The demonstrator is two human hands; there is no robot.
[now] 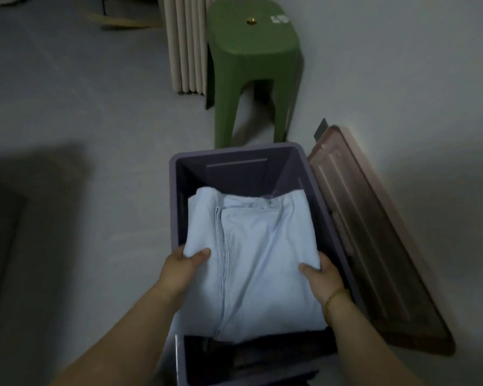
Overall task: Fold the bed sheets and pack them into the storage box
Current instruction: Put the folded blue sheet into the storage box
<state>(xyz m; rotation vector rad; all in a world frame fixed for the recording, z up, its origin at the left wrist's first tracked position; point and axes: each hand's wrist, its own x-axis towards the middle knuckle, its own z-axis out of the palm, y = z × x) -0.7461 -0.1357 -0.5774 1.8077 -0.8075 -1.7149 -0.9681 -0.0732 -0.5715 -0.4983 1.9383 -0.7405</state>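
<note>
the pale floor (67,107) is seen all around, and on it the purple storage box (175,207) is stood open, with something dark lying in its near end (248,358) that cannot be made out. the brownish lid (374,246) is off and is propped just beside the box's right wall. a green stool (251,51) is set right behind the box, next to a ribbed beige radiator (184,43). and here is the folded light-blue sheet (251,260): it is held low over the box mouth, the far end apparently dipped inside, the near left corner overlapping the left rim. it is grasped at both sides, the left grip (184,268) clenched on the left edge with the thumb on top, the right grip (322,277) clamped on the right edge, a thin bracelet (335,298) on that wrist. folding looks done, so the packing step is judged to be in hand. next, the bundle should be lowered level, the left corner tucked clear of the rim, then pressed flat before both sides are let go.
</note>
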